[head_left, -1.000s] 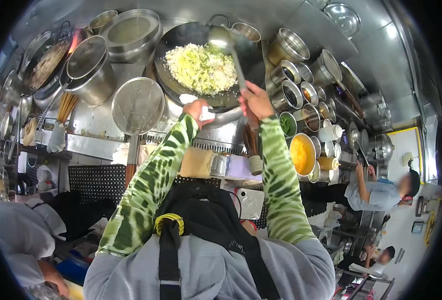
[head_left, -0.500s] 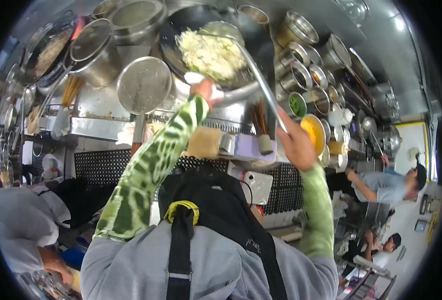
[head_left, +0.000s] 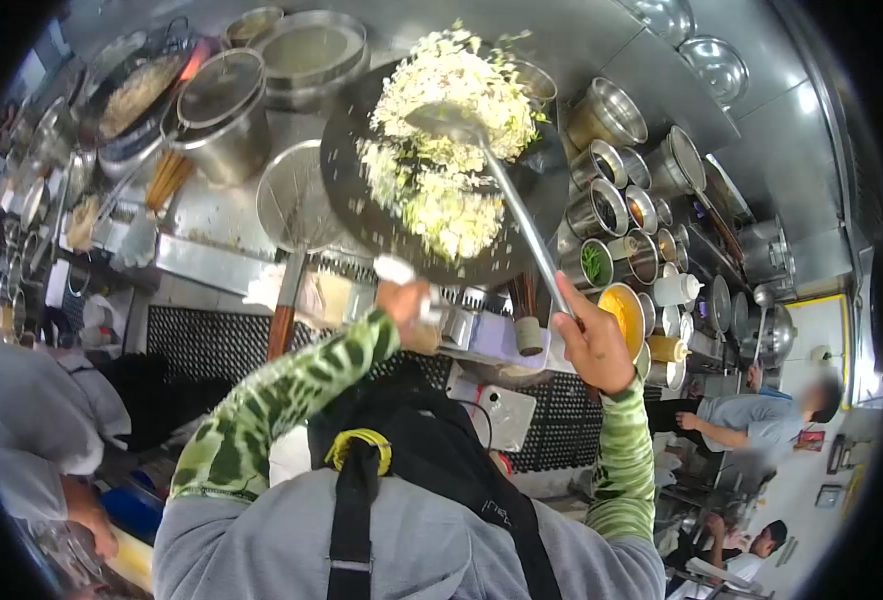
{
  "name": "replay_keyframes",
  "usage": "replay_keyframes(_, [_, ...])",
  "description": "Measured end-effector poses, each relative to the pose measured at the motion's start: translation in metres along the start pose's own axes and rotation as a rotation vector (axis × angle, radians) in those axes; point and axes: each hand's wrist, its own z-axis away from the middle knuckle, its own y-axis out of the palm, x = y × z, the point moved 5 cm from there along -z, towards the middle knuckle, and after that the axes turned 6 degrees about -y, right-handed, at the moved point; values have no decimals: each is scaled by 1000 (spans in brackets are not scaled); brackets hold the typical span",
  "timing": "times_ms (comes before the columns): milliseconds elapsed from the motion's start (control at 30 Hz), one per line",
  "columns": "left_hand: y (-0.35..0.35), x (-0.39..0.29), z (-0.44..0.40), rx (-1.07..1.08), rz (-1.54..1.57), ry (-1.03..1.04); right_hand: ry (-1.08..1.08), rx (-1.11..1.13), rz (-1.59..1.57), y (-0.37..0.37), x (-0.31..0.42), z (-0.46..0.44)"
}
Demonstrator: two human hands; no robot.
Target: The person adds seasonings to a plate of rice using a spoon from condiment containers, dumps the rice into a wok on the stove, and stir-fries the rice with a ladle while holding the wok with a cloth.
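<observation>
My left hand (head_left: 402,302) is closed around a white cloth (head_left: 395,269) at the near edge of a large dark wok (head_left: 347,185), gripping the wok through it. The wok is tilted, and a pale, rice-like food with green bits (head_left: 457,225) is partly in the air above it, grains scattering. In my right hand (head_left: 599,335) is the long metal handle of a ladle (head_left: 522,215). Its rounded head is over the wok, in front of the airborne food. A bowl of yellow liquid (head_left: 622,312) stands just beside my right hand.
A round strainer (head_left: 297,195) with a wooden handle lies left of the wok. Metal pots (head_left: 217,110) stand further left. Several containers and squeeze bottles (head_left: 677,290) line the right side. A co-worker (head_left: 32,420) is close on my left; others are at the right.
The wok has come toward me with my left hand, and its food has risen from the pan into the air. The ladle's head has moved down in view, away from the wok's far side.
</observation>
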Motion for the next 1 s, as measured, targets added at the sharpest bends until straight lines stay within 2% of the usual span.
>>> replay_keyframes(100, [16, -19, 12, -114, 219, -266, 396, 170, -96, -20, 27, 27])
replay_keyframes(167, [24, -88, 11, -175, 383, -348, 444, 243, -44, -57, 40, 64])
replay_keyframes(200, [27, -107, 31, -182, 318, -348, 437, 309, -24, -77, 53, 80])
replay_keyframes(233, [29, -111, 26, -55, 267, -381, 436, 379, -2, -92, 60, 83])
replay_keyframes(300, [43, -140, 48, -131, 274, -457, 391, 368, 91, -72, 50, 50])
replay_keyframes(333, [43, -126, 27, -52, 288, -411, 392, 366, 133, -52, 37, 40])
replay_keyframes(367, [43, -103, -5, 22, 312, -349, 167, 291, 256, -29, 18, 20])
replay_keyframes(400, [41, -78, -21, -92, 273, -256, 171, 298, 276, -8, 13, -4])
replay_keyframes(433, [42, -13, -66, 69, 399, -229, -20, 196, 300, 13, 0, -13])
replay_keyframes(467, [35, -18, -39, 80, 398, -242, -207, 86, 322, 25, -7, -19])
replay_keyframes(500, [30, -19, -7, 94, 398, -268, -128, 75, 236, 25, -5, -10])
replay_keyframes(567, [9, 10, -15, 69, 37, -103, 30, 74, 47, 20, 4, 10])
replay_keyframes(600, [16, -25, 11, 25, 191, 25, 119, 74, -57, 18, 11, 16])
replay_keyframes(633, [14, 45, -71, -83, 192, -169, 164, 105, -119, 21, 14, 14])
replay_keyframes(700, [26, -80, -9, -154, 288, -311, 261, 157, -238, 26, 17, -4])
replay_keyframes(800, [24, -89, -76, -118, 234, -227, 233, 212, -274, 59, -8, -67])
replay_keyframes(900, [16, -71, -103, -74, 168, -209, 289, 82, -484, 92, -38, -116])
replay_keyframes(1000, [21, -68, -106, -138, 272, -158, 202, 128, -266, 86, -30, -82])
